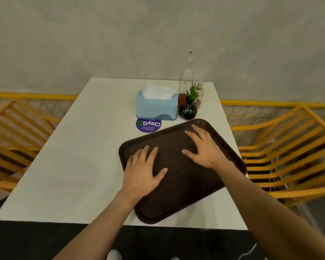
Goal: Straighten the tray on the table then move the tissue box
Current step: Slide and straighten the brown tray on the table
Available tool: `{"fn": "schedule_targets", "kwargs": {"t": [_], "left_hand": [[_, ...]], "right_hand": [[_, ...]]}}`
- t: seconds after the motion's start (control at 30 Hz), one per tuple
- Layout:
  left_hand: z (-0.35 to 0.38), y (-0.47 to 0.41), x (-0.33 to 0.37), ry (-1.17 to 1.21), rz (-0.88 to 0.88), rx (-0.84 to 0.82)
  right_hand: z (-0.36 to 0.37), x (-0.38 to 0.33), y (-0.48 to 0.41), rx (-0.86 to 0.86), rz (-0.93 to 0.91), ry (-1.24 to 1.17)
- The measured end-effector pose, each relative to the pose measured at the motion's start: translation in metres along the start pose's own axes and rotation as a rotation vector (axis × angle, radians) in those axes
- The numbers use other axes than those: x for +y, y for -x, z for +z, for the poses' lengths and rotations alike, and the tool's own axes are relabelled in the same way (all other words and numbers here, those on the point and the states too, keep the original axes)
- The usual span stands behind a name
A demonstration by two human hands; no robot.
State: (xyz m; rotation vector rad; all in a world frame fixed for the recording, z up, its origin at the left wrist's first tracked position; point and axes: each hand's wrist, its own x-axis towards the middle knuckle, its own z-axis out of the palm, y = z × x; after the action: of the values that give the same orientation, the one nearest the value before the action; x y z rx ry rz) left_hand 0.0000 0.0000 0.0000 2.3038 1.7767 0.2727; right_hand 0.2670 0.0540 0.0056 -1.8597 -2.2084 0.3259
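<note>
The desk (68,166) is noted white. The tray (186,184) is found skewed on its right half, one corner overhanging. The tissue box (156,106) is seen beyond it, untouched. Left hand (144,169) and right hand (204,147) are pressed flat, open, upon the tray. Straightening is judged in hand; rotation square to the desk edge is called for next.

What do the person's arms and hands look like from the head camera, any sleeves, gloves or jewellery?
Both forearms are bare up to the frame edge, with no sleeves in view. The left hand and right hand wear no gloves, and no rings, watch or wristbands show. The picture is slightly soft, so finer marks cannot be made out.
</note>
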Motion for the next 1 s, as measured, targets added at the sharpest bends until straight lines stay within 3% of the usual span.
{"fn": "schedule_targets", "kwargs": {"t": [0.37,0.63,1.0], "left_hand": [[0.055,0.038,0.010,-0.109,-0.099,-0.127],[0.039,0.043,-0.032,-0.104,-0.051,-0.148],[0.020,0.063,-0.077,-0.146,-0.253,-0.070]], "right_hand": [[0.037,0.018,-0.009,-0.353,-0.098,0.097],[0.061,-0.010,0.009,-0.192,-0.044,0.157],[0.096,-0.105,0.020,-0.152,0.154,0.187]]}}
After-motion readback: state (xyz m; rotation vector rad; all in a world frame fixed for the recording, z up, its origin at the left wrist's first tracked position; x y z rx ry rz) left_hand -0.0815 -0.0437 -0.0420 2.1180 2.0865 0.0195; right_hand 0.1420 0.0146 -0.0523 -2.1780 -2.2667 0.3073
